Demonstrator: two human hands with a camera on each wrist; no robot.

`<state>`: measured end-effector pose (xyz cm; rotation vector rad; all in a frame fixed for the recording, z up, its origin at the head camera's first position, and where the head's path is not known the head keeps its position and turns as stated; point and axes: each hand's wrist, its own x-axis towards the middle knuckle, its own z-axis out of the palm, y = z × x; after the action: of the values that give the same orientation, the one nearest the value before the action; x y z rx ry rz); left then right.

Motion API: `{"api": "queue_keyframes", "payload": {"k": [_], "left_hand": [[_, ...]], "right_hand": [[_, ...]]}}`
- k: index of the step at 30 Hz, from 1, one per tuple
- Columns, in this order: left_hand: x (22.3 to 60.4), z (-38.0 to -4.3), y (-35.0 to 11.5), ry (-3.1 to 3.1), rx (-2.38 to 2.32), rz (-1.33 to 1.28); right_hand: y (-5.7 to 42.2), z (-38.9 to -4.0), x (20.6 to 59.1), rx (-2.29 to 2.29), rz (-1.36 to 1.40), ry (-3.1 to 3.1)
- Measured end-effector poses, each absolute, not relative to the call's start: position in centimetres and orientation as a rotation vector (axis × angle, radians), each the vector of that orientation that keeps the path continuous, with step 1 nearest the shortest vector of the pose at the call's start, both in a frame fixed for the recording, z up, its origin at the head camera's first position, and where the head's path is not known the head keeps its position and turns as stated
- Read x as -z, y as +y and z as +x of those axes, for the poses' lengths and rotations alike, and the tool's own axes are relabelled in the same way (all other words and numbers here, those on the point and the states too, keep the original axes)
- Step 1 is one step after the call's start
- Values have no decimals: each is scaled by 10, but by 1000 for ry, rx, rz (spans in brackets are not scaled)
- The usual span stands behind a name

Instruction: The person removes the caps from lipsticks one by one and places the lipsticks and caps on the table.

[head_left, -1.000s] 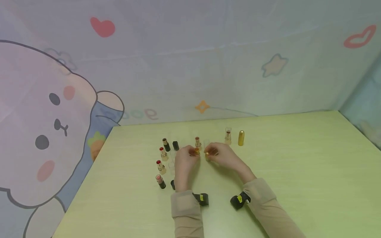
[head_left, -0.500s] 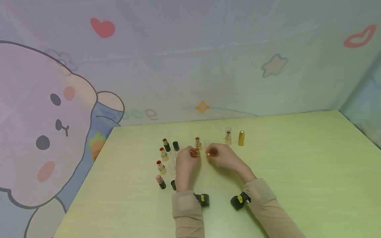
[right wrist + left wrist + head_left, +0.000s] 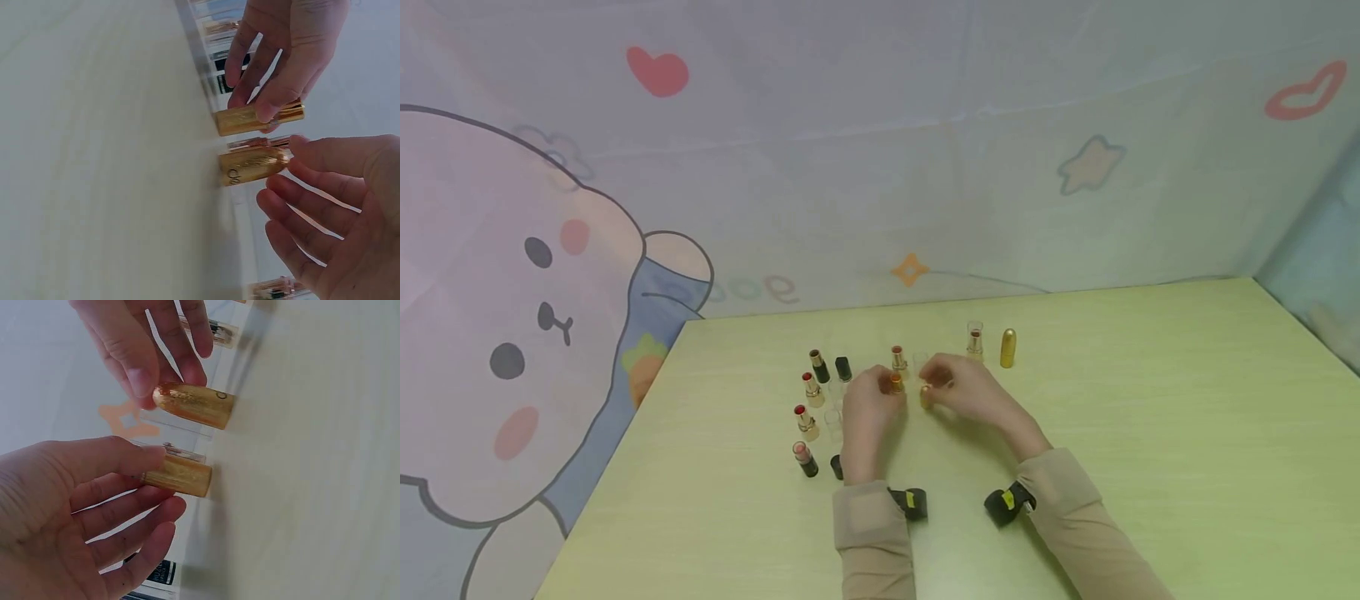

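Note:
In the head view my left hand (image 3: pixel 872 408) pinches a gold lipstick tube (image 3: pixel 181 475) between thumb and fingers. The tube stands upright, its lower end at the tabletop. My right hand (image 3: pixel 970 392) holds a rounded gold lipstick cap (image 3: pixel 253 165) by its tip, between thumb and index finger. The cap stands upright just right of the tube, with a gap between them. Letters show near its lower end in the right wrist view. The other right fingers spread loosely. Behind the hands stand an open lipstick (image 3: pixel 898 358) and a clear cap (image 3: pixel 921 360).
Several uncapped lipsticks, such as a red one (image 3: pixel 805 421) and a pink one (image 3: pixel 805 458), stand left of my left hand. Black caps (image 3: pixel 843 368) are beside them. At the back right stand a clear-capped lipstick (image 3: pixel 974 342) and a gold bullet-shaped lipstick (image 3: pixel 1007 348).
My right hand has shifted slightly right and up along the cap, so more of the cap shows. The left hand has hardly moved.

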<state>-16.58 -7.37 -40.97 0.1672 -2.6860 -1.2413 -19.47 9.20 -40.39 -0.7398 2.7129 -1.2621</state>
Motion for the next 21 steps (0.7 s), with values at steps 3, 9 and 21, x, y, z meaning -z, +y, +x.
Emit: {"api": "queue_keyframes", "payload": {"k": [3,9,21], "left_hand": [[406,-166,-75,-2674,1253,140],[392,-163,-76,-2641,1261,132],[375,-166,-48,-2283,1558,-56]], "right_hand": [[95,-195,398,1275,-746,2729],[102,-194,381,1398,-713,2739],[125,-192,353,1599,-654,2816]]}}
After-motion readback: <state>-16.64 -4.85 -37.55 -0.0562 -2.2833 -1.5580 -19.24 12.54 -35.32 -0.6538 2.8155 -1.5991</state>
